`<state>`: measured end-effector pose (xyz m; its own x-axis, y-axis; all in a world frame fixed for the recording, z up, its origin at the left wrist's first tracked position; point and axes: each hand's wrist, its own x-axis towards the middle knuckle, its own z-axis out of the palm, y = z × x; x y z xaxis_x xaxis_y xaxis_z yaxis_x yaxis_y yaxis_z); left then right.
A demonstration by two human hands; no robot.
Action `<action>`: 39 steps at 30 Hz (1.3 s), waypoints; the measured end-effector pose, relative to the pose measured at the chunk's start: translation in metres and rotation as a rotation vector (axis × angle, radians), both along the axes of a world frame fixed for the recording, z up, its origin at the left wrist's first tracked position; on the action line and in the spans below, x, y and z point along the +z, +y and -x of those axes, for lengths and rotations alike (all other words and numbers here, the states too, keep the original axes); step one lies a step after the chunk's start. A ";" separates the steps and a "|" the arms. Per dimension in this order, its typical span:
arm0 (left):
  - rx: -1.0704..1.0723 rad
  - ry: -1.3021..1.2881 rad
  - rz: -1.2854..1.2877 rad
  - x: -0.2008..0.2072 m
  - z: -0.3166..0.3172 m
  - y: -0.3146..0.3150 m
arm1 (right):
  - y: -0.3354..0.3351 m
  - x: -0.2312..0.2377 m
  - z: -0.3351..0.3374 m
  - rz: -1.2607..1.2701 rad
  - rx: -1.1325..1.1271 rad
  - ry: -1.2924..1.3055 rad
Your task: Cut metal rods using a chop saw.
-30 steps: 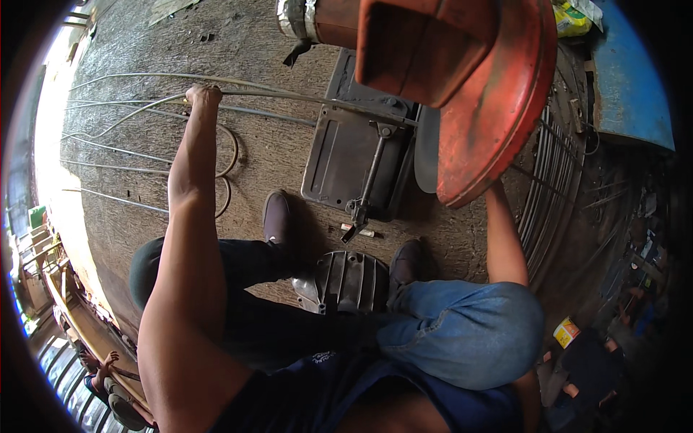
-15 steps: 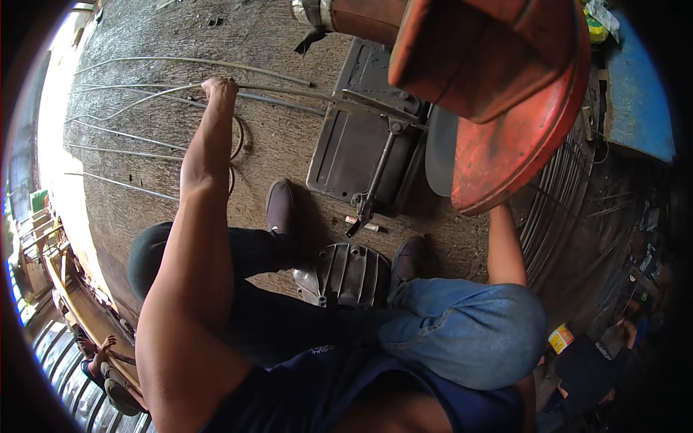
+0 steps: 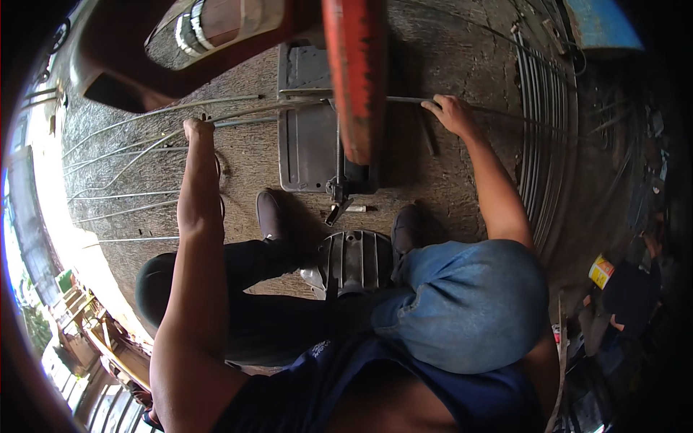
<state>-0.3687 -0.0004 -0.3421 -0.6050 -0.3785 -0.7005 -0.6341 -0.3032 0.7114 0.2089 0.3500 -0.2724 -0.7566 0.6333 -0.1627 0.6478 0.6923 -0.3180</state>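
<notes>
A cut-off saw with a red guard and a dark metal base stands on the floor before me. A long thin metal rod runs crosswise over the base, through the clamp area. At the left, my left hand is closed around this rod, near its bent stretch. To the right of the saw, my right hand grips the rod with thumb and fingers. The guard hides the rod's middle and the cutting disc.
Several loose rods lie on the rough floor at left, and a bundle of rods at right. A ribbed metal casting sits between my feet. A blue sheet is at far right, a person at lower right.
My view has shifted, so the saw's guard now appears farther left. My right hand, hidden behind the guard before, now shows on the rod. The left hand keeps its hold.
</notes>
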 end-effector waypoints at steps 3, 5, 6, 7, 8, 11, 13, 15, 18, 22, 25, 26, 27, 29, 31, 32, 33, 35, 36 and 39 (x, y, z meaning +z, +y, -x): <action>-0.021 -0.014 0.044 0.001 -0.028 0.014 | -0.001 0.004 0.000 -0.001 0.006 0.006; -0.134 0.026 0.216 0.005 -0.053 0.023 | -0.001 0.007 0.001 -0.007 0.025 -0.002; -0.079 0.095 0.242 0.006 -0.067 0.030 | -0.002 0.007 0.001 -0.015 0.041 0.009; 0.022 0.187 0.152 0.007 -0.078 0.035 | -0.002 0.008 0.002 -0.021 0.043 -0.002; 0.069 0.239 0.032 0.009 -0.086 0.039 | -0.002 0.007 0.002 -0.027 0.047 -0.004; 0.071 0.279 -0.047 0.011 -0.095 0.043 | -0.004 0.005 0.005 -0.050 0.046 0.067; 0.019 0.244 -0.055 0.010 -0.091 0.042 | -0.006 0.004 0.006 -0.050 0.050 0.081; -0.035 0.214 -0.074 0.007 -0.084 0.035 | -0.008 0.004 0.008 -0.037 0.055 0.063; -0.130 0.181 -0.105 0.003 -0.076 0.023 | -0.012 0.008 0.012 -0.024 0.052 0.066; -0.277 0.154 -0.138 0.001 -0.074 0.009 | -0.013 0.016 0.016 0.103 -0.009 -0.037; -0.348 0.136 -0.139 0.000 -0.072 0.002 | -0.011 0.020 0.017 0.113 -0.006 -0.068; -0.342 0.137 -0.136 0.001 -0.072 0.000 | -0.009 0.021 0.018 0.145 -0.006 -0.095; -0.339 0.137 -0.120 0.001 -0.071 0.000 | -0.009 0.021 0.018 0.145 -0.004 -0.091; -0.262 0.156 -0.131 0.003 -0.072 0.001 | -0.008 0.021 0.018 0.152 -0.003 -0.091; -0.119 0.194 -0.186 0.005 -0.073 0.003 | -0.008 0.020 0.018 0.146 -0.006 -0.077; -0.119 0.194 -0.193 0.006 -0.075 0.004 | -0.009 0.019 0.017 0.145 -0.009 -0.082; -0.120 0.196 -0.202 0.006 -0.076 0.004 | -0.009 0.019 0.017 0.141 -0.004 -0.078; -0.145 0.177 -0.225 0.006 -0.077 0.003 | -0.008 0.017 0.017 0.129 -0.007 -0.082; -0.170 0.157 -0.241 0.005 -0.077 0.001 | -0.008 0.016 0.016 0.131 -0.002 -0.075; -0.211 0.178 -0.279 -0.001 -0.072 -0.007 | -0.005 0.014 0.015 0.098 0.004 -0.057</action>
